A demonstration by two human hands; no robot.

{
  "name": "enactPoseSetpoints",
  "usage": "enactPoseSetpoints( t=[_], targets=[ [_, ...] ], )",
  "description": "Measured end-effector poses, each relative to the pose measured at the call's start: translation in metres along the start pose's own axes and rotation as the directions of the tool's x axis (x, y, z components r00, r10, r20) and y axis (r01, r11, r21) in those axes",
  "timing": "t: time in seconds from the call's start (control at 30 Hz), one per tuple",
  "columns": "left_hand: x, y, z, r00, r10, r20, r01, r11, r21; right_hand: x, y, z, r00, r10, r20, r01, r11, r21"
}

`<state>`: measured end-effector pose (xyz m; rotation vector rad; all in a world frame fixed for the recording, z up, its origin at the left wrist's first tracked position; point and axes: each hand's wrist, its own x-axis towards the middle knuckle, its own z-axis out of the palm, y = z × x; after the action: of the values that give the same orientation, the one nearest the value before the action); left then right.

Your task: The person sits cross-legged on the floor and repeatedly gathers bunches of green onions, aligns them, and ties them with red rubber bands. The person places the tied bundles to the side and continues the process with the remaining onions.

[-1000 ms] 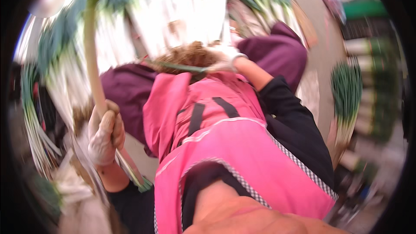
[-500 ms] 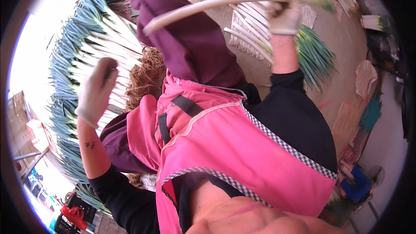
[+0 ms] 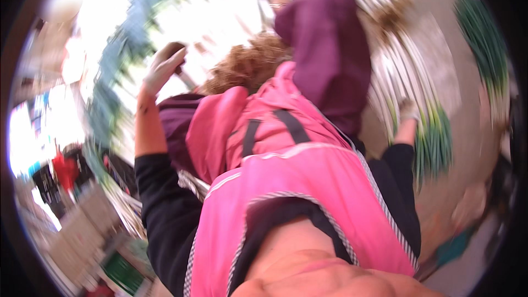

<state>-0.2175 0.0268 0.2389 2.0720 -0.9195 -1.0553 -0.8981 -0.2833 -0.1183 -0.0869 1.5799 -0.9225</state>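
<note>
Many slender, smooth leeks met the right hand; left hand hovered near shaggy roots; couldn't tell either grip!

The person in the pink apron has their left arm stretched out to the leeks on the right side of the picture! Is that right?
Not quite: it's the right arm. The head view shows the right hand at those leeks, while the left hand is up on the other side. The apron is indeed pink.
</note>
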Motion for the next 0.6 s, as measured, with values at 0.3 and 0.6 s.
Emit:
enactPoseSetpoints(
  t=[0.3, 0.6],
  targets=[
    [0.000, -0.069, -0.047, 0.929, -0.104, -0.356, -0.010, 0.952, -0.305, -0.380, -0.048, 0.368, 0.128, -0.391, 0.911, 0.668, 0.713, 0.212],
    [0.001, -0.116, -0.052, 0.925, 0.101, -0.367, -0.108, 0.994, 0.002, -0.303, 0.300, 0.543, 0.146, 0.214, 0.966, 0.964, -0.252, -0.090]
  ],
)
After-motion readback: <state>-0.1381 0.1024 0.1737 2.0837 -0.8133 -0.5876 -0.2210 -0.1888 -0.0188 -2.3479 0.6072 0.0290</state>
